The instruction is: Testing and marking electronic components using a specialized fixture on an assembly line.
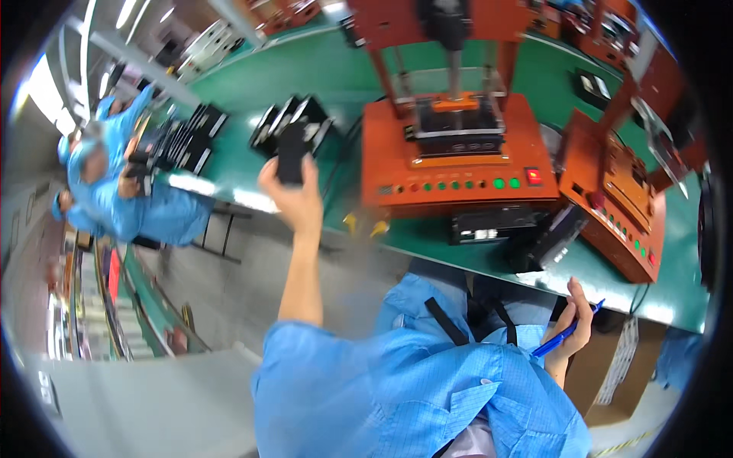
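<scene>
By the left hand (296, 202) a flat black rectangular block (291, 156) is gripped between thumb and fingers; in the right hand (578, 328) a slim blue pen (551, 343) is held.
The block is held near a row of black box-shaped units (313, 116), left of the orange metal press (385, 153); contact cannot be told. One black unit (458, 143) is already seated in the press; the block is not yet set down, and two black units are left at the near bench edge, whether finished cannot be told.
</scene>
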Action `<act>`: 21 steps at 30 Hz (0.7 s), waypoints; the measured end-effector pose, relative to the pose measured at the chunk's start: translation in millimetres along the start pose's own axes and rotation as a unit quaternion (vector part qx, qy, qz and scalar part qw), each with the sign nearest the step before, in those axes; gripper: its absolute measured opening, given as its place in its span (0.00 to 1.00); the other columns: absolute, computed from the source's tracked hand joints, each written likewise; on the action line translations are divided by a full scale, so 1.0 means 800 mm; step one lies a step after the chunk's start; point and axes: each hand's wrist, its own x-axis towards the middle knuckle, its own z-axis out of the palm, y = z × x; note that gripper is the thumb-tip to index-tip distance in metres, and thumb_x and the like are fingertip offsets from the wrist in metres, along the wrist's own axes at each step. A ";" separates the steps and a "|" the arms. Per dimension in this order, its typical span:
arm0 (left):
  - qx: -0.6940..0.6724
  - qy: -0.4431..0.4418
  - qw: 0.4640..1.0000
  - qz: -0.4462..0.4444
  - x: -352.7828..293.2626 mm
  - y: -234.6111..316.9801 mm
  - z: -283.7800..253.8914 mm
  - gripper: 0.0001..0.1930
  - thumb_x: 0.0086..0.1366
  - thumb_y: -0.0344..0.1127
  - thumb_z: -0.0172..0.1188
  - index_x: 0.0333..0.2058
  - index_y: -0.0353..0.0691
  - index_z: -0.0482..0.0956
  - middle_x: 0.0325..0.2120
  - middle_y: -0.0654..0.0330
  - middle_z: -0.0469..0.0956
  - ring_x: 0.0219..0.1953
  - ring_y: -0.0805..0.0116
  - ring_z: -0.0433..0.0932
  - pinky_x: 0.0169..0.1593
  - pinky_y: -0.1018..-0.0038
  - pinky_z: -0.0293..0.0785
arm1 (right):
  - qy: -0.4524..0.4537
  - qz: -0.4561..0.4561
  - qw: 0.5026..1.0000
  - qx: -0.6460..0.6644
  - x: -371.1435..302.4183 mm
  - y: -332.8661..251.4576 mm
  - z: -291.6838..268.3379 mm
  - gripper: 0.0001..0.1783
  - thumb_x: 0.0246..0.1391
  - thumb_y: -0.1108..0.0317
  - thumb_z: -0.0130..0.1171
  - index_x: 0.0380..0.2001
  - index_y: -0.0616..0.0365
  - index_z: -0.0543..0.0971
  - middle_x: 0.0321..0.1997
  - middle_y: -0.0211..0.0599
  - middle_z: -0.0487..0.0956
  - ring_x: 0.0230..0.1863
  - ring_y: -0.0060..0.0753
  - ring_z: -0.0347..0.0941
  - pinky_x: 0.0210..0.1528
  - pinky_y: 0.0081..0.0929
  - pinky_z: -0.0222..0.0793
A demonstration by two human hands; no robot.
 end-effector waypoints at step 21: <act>-0.156 -0.444 0.646 0.601 -0.086 0.434 0.294 0.32 0.61 0.60 0.59 0.62 0.61 0.68 0.61 0.59 0.71 0.58 0.57 0.74 0.59 0.62 0.72 | 0.098 0.034 0.994 -0.038 0.002 -0.025 -0.077 0.09 0.56 0.81 0.52 0.40 0.69 0.77 0.43 0.55 0.83 0.44 0.45 0.82 0.48 0.32 0.76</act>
